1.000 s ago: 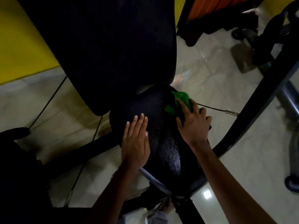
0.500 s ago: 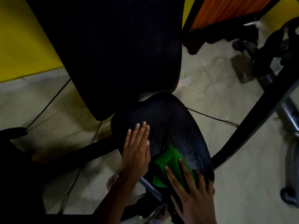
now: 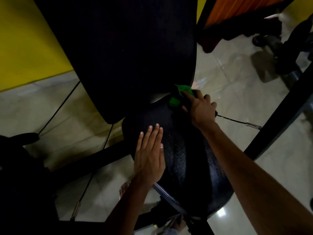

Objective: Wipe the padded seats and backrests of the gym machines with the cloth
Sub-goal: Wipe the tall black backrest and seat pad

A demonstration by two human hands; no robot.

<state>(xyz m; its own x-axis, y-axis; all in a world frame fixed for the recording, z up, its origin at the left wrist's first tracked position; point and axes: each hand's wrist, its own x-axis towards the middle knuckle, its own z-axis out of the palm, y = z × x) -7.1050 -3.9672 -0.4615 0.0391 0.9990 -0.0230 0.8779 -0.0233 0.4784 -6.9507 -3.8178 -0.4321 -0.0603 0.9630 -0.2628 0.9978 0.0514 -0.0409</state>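
Observation:
A black padded seat (image 3: 179,160) fills the middle of the view, with a tall black backrest (image 3: 128,51) rising behind it. My right hand (image 3: 199,109) presses a green cloth (image 3: 179,95) onto the seat's far right corner, just under the backrest's lower edge. The cloth is bunched, mostly hidden under my fingers. My left hand (image 3: 149,156) lies flat, fingers together, on the seat's left side and holds nothing.
A slanted black frame bar (image 3: 277,119) runs along the right. A thin cable with a metal end (image 3: 252,125) hangs right of the seat, and other cables (image 3: 57,107) cross the tiled floor at left. Yellow wall (image 3: 28,44) at left, orange panel (image 3: 240,7) at top right, dark machine parts (image 3: 288,48) beyond.
My right hand has swept the cloth from the seat's near edge back up to its far right corner. The left hand has stayed flat on the seat.

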